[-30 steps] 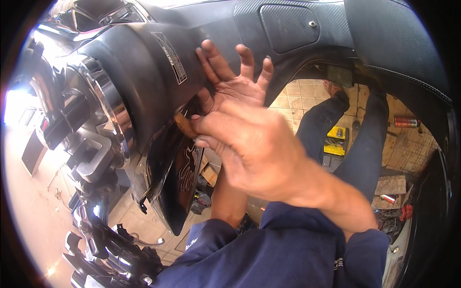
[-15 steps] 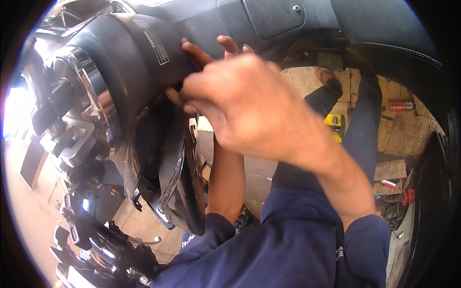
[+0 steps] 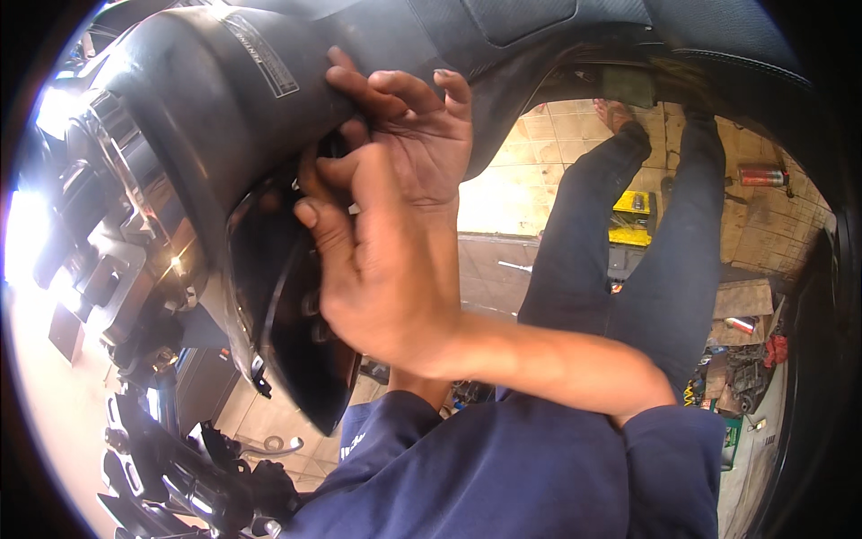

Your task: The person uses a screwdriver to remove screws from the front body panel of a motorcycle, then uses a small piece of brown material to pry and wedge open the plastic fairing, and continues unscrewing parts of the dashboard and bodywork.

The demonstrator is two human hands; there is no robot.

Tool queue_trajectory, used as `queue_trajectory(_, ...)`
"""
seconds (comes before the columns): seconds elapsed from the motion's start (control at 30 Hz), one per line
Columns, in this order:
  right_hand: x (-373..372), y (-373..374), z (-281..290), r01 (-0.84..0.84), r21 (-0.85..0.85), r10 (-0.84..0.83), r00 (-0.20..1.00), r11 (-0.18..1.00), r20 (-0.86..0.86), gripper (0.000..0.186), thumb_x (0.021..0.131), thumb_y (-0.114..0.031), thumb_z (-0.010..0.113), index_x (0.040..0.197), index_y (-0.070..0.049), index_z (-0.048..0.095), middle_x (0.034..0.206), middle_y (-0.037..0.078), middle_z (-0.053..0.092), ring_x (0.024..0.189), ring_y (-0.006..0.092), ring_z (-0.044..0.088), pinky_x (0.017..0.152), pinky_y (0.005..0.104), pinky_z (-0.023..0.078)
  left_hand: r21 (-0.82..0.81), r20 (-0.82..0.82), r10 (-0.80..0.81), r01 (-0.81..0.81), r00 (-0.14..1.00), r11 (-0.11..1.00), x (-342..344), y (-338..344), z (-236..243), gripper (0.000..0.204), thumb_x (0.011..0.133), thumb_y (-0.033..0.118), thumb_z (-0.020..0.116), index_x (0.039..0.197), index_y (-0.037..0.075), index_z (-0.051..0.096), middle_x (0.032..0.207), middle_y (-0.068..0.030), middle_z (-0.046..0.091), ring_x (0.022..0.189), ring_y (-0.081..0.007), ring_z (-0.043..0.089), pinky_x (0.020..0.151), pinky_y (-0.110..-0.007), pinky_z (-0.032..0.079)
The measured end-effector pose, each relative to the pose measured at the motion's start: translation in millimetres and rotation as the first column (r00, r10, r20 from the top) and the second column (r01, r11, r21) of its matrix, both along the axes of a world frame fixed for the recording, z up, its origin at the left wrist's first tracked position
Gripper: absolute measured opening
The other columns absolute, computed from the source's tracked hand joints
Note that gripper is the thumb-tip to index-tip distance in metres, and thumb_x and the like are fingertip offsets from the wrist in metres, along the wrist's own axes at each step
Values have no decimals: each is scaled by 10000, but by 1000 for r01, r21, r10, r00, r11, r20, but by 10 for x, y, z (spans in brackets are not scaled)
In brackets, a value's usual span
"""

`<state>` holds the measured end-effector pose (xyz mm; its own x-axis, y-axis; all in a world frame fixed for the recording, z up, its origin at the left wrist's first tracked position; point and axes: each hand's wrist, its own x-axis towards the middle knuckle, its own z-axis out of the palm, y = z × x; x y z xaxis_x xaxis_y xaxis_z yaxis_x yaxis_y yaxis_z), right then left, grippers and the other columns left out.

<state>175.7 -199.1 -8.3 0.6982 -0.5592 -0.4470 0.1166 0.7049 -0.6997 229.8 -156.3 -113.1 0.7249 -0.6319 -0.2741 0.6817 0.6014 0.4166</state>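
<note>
A matte black motorcycle body cover (image 3: 180, 99) with a label strip fills the upper left. Below its lower edge, a glossy dark curved panel (image 3: 310, 346) hangs down beside my hands. My left hand (image 3: 417, 157) is raised palm-up at the cover's edge, its fingers apart and slightly bent, their tips near or against the black surface. Crossing in front of it, my right hand (image 3: 377, 260) has its fingers curled together at the gap between cover and panel. Whatever is between those fingers is hidden.
The black seat (image 3: 718, 81) runs along the top right. Handlebar parts and a lever (image 3: 278, 449) are at lower left. On the tiled floor are a yellow-and-black case (image 3: 631, 220), a red can (image 3: 763, 176) and a pile of parts (image 3: 741, 386). A person's dark-trousered legs (image 3: 584, 225) show at centre right.
My right hand has moved left and down, its wrist bending, which uncovers my left palm. The dark panel appears turned, and its layered brownish edge no longer shows. The view has shifted slightly.
</note>
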Motion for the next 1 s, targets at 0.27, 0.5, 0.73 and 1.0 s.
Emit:
queue_trajectory(0.27, -152, -378, -316, -191, -371, 232, 970, 909, 69, 154, 885, -11, 662, 949, 2, 522, 895, 192, 601, 781, 339, 607, 716, 403, 492, 49, 39, 98, -100, 994, 994, -121, -147, 86, 530, 904, 331, 646, 1414, 217, 555, 1363, 117, 597, 1220, -159, 496, 1076, -433, 351)
queue_trajectory(0.5, -406, -1225, -721, -626, -380, 646, 758, 681, -91, 134, 960, -120, 604, 1056, -26, 604, 720, 168, 633, 627, 319, 626, 597, 395, 475, 46, -50, 334, -332, 941, 942, -187, -227, 139, 582, 910, 302, 607, 1458, 127, 517, 1476, -49, 490, 1310, -239, 404, 1097, -446, 325)
queue_trajectory(0.73, 408, -1329, -1169, -513, -279, 552, 830, 811, 79, 229, 951, -180, 608, 1047, -3, 715, 850, 151, 731, 774, 206, 701, 730, 343, 531, 293, -98, 582, -535, 807, 792, -237, -544, 322, 490, 906, 261, 547, 1330, 22, 608, 1357, -101, 597, 1313, -250, 481, 1179, -465, 273)
queue_trajectory(1.0, 846, -1430, -1274, -715, -528, 830, 557, 459, -33, 218, 856, -151, 630, 911, 33, 732, 858, 234, 710, 795, 349, 716, 729, 434, 554, 389, -32, 707, -643, 706, 660, -190, -632, 307, 500, 891, 309, 491, 1261, 15, 654, 1252, -87, 631, 1311, -239, 487, 1163, -479, 296)
